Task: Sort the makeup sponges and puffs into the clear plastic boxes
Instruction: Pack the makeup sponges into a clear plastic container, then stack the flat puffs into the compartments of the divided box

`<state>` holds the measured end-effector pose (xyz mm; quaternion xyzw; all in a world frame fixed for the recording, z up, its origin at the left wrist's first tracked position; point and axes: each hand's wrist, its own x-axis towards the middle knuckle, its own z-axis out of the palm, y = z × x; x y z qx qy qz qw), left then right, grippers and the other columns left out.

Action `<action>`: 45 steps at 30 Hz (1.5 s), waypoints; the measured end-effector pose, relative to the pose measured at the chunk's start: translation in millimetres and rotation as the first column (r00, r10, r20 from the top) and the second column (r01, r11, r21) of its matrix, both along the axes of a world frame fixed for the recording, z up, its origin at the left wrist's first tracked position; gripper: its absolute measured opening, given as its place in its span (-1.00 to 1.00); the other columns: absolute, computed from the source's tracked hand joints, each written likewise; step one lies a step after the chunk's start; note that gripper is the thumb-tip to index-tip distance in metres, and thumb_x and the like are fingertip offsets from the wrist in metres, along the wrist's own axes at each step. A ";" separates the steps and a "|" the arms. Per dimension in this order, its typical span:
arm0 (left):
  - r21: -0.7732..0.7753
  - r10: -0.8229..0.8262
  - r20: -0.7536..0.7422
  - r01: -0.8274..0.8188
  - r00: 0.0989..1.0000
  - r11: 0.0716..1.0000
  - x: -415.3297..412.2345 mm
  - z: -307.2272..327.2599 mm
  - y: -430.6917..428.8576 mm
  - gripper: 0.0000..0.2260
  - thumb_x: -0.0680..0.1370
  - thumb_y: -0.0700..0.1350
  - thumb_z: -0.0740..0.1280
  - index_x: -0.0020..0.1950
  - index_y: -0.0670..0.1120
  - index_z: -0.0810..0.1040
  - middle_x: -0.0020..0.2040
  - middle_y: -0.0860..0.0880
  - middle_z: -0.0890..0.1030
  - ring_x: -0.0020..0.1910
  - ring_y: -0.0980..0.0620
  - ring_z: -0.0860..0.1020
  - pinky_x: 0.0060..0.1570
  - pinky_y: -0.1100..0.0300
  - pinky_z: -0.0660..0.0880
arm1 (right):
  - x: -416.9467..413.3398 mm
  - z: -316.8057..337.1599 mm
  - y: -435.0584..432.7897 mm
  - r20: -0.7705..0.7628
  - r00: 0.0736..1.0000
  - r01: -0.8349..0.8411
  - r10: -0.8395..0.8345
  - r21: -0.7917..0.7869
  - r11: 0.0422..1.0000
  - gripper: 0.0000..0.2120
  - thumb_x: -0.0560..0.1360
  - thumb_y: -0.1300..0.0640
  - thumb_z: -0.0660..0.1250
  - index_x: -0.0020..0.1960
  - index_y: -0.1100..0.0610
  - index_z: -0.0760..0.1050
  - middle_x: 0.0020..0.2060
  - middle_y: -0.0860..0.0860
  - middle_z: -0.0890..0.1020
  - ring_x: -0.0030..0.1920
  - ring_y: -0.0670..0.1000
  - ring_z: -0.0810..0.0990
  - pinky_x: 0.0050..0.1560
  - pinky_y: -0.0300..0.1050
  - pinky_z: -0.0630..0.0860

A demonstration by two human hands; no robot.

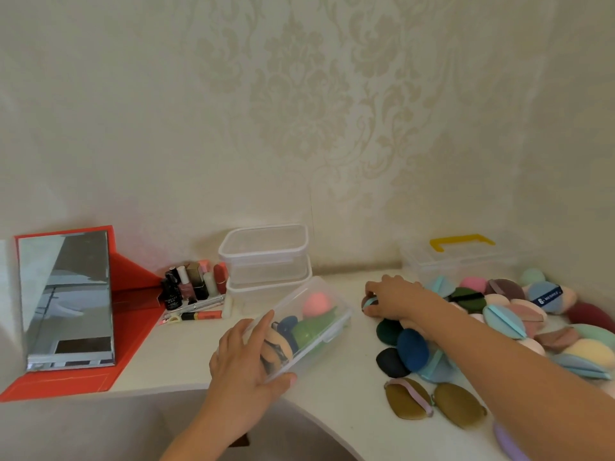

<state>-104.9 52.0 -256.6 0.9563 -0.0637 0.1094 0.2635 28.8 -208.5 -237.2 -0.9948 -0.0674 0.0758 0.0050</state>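
Hands are both occupied: right hand (392, 299) curls its fingers on a dark puff (368, 302) mid-table, beside the pile (506, 314) along the right edge; left hand (246, 357) grips the near end of the tilted box (309, 284), just left of the puff. Box long axis runs front-left to back-right. Path between them appears unobstructed.

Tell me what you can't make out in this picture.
Head view:
- small puff in the right hand: mostly covered by the fingers.
- purple puff: cut off by the bottom edge.
- bottles: labels too small to read.
- box in the left hand: lower contents hidden by that hand.
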 end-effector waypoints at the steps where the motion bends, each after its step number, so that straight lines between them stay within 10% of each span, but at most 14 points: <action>1: -0.001 0.008 0.007 -0.008 1.000 1.000 0.3 -0.3 -0.5 -0.19 0.40 0.16 0.41 0.47 0.29 -0.06 0.45 0.08 0.07 0.46 0.07 0.00 0.41 0.08 0.04 | -5.0 1.2 -3.2 0.001 1.000 -0.018 0.018 -0.005 1.000 -0.60 0.53 -0.13 0.19 0.32 -0.02 0.34 0.20 0.09 0.42 0.23 0.12 0.37 0.19 0.11 0.34; 18: -0.085 0.091 -0.092 -0.099 0.992 0.991 6.3 10.0 -34.6 -0.22 0.35 0.25 0.40 0.48 0.20 0.11 0.28 0.06 0.38 0.34 -0.01 0.25 0.34 -0.06 0.24 | -67.0 10.9 -31.6 0.118 0.989 -0.078 0.085 -0.059 0.995 -0.61 0.57 -0.15 0.09 0.33 -0.03 0.39 0.20 0.09 0.46 0.26 0.11 0.30 0.05 0.03 0.32; 45: 0.381 0.288 -0.154 -0.212 0.945 0.900 89.0 24.0 -155.6 -0.30 0.47 0.33 0.18 0.46 -0.03 0.12 0.36 -0.22 0.27 0.32 -0.21 0.23 0.26 -0.01 0.22 | -111.1 1.6 -57.1 0.457 0.889 -0.001 -0.030 0.067 0.998 -0.61 0.61 -0.06 0.04 0.38 0.04 0.31 0.31 0.07 0.36 0.30 0.11 0.28 0.30 -0.02 0.26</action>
